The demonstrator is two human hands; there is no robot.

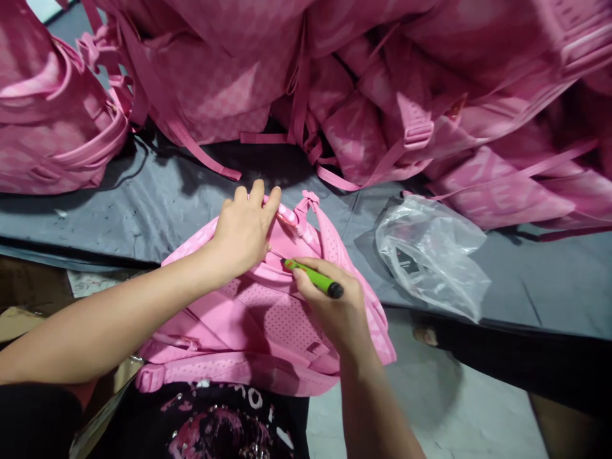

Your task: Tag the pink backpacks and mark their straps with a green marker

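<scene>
A pink backpack [296, 319] with dotted mesh padding lies at the table's front edge, partly against my body. My left hand [246, 229] rests on its upper part, fingers wrapped over the fabric near the top handle. In my right hand [329, 293] is a green tool with a black end [315, 278], shaped like a pen. Its thin tip points left at the backpack fabric, close to my left thumb. A knotted pink strap stands up just right of my left hand.
Several pink backpacks [215, 70] are piled along the back of the dark-covered table [526, 287]. A crumpled clear plastic bag [430, 248] lies on the right. Cardboard [23, 322] shows at lower left, and a person's foot [425, 335] below the table.
</scene>
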